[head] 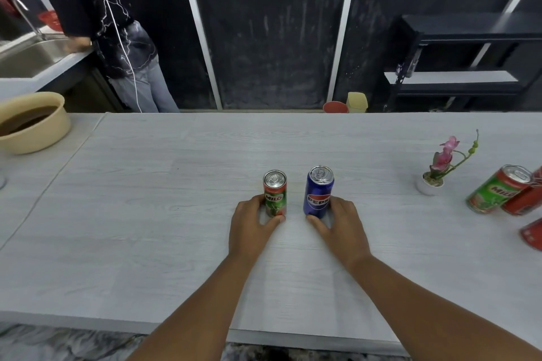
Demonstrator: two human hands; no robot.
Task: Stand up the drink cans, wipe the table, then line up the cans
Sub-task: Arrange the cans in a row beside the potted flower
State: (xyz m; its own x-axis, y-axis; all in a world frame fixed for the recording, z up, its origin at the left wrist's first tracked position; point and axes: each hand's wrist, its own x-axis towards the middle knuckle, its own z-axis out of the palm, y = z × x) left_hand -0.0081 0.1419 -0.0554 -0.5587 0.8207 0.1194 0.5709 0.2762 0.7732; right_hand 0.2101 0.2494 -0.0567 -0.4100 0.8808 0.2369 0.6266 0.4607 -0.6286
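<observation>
Milo can (274,193) stands upright grasped by the left grip (251,228), Pepsi can (318,192) by the right grip (342,228).

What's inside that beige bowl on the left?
The beige bowl holds dark brown liquid; anything below its surface is hidden.

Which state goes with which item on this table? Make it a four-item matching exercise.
Items
1. slim green-and-red Milo can
2. blue Pepsi can
3. small white pot with a pink flower
4. beige round basin

States
A. far left, holds brown liquid
B. upright, gripped by the right hand
C. right of centre, touched by neither hand
D. upright, gripped by the left hand

Pairs: 1-D, 2-B, 3-C, 4-A
</observation>
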